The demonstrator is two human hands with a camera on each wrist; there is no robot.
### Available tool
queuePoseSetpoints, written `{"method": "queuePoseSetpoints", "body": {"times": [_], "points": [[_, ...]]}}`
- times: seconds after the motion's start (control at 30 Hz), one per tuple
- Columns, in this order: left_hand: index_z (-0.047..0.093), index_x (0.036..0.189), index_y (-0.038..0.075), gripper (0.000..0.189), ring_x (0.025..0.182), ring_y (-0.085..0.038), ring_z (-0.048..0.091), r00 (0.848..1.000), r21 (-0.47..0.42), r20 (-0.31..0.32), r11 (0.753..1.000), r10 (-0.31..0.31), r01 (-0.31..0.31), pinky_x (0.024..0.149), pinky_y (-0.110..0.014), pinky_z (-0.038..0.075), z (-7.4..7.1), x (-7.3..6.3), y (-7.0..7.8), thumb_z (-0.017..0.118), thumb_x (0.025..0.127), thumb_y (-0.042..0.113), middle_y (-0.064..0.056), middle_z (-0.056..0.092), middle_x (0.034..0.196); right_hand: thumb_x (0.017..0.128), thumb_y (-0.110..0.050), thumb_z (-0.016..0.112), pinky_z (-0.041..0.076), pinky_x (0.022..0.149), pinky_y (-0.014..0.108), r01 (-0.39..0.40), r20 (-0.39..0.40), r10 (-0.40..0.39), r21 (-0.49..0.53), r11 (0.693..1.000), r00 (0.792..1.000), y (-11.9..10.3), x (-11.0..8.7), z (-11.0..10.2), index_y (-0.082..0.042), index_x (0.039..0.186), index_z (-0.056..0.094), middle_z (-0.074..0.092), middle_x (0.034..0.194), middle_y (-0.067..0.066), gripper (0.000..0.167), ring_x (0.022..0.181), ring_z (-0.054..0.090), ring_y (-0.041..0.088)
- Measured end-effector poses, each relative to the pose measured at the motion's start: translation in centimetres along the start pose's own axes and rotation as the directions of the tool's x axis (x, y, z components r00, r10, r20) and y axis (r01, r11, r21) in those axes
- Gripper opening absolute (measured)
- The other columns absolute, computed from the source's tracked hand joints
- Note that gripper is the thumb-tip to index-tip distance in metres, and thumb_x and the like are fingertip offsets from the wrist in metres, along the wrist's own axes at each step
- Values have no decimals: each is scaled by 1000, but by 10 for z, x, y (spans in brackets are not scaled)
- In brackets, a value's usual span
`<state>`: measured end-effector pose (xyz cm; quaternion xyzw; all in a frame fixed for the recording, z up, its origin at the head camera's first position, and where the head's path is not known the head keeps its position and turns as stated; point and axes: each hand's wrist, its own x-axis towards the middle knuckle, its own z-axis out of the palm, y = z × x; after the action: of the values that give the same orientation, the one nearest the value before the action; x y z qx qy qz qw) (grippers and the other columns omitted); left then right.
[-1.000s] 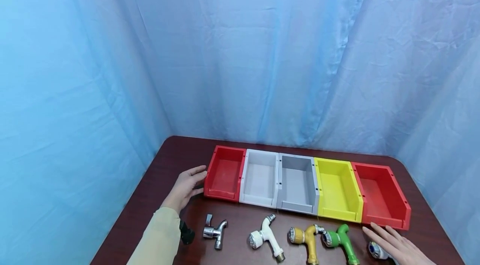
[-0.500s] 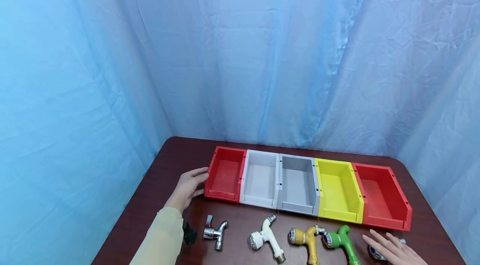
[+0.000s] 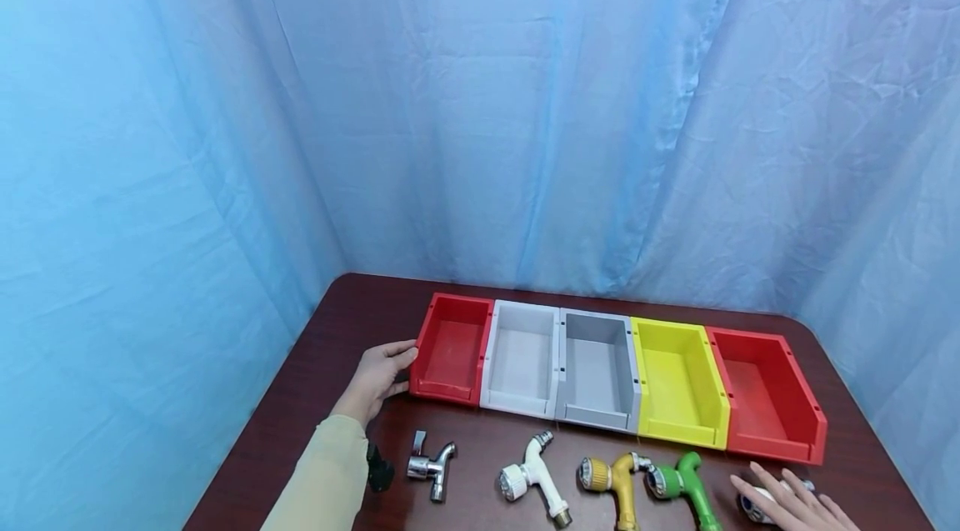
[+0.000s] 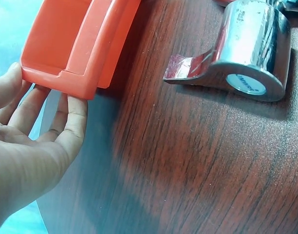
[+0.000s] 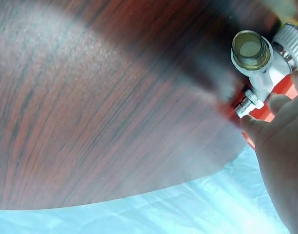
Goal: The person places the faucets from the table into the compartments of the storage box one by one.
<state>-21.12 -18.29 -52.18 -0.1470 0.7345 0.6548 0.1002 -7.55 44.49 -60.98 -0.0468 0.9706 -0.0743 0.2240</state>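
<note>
My left hand [image 3: 377, 377] is at the outer side of the left red bin [image 3: 452, 343]; in the left wrist view its fingers [image 4: 76, 119] touch the wall and rim of that bin [image 4: 85, 53]. Spread over a white tap [image 3: 757, 508] lies my right hand [image 3: 798, 504], partly hiding it. The right wrist view shows this tap [image 5: 268, 75] with a brass threaded inlet and a ribbed knob, a fingertip right at its metal nozzle. A green tap [image 3: 686, 485] lies to the left of the right hand. Nearest to the left sleeve is a chrome lever tap [image 3: 431, 467].
Joined to the left red bin are a white bin [image 3: 519, 354], a grey bin [image 3: 596, 366], a yellow bin [image 3: 678, 381] and a second red bin [image 3: 767, 393]. Another white tap [image 3: 535, 477] and a yellow tap [image 3: 618, 481] lie in front. Blue curtains [image 3: 480, 114] surround the dark table [image 3: 360, 306].
My left hand has shifted slightly right against the red bin. The right hand has moved a little over its tap, its fingers now more spread, and the tap's nozzle has come into view.
</note>
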Motion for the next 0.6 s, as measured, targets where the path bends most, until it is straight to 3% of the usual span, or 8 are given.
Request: {"method": "queuePoseSetpoints", "body": {"times": [0.2, 0.43, 0.6], "points": [[59, 144, 10, 45, 126, -39, 58, 1000, 4, -3, 1000, -1, 1, 96, -47, 57, 0, 1, -1, 65, 102, 26, -20, 54, 146, 70, -88, 57, 27, 91, 87, -39, 39, 38, 24, 999, 999, 11, 5, 4, -53, 152, 41, 44, 159, 12, 90, 140, 31, 59], [60, 143, 11, 44, 124, -39, 59, 1000, -4, -2, 1000, -7, 7, 95, -47, 58, 0, 2, -1, 65, 102, 26, -21, 55, 145, 75, -90, 49, 33, 89, 84, -28, -45, 25, -58, 998, 999, 13, -1, 6, -61, 147, 42, 53, 153, 5, 78, 136, 42, 55], [60, 144, 11, 45, 125, -38, 58, 1000, -5, 2, 1000, -10, 10, 95, -47, 58, -1, 2, -2, 65, 102, 26, -20, 55, 146, 77, -86, 53, 31, 91, 85, 4, 5, -4, -5, 1000, 1000, 21, 1, 1, -60, 149, 39, 54, 151, 3, 78, 136, 39, 55]]}}
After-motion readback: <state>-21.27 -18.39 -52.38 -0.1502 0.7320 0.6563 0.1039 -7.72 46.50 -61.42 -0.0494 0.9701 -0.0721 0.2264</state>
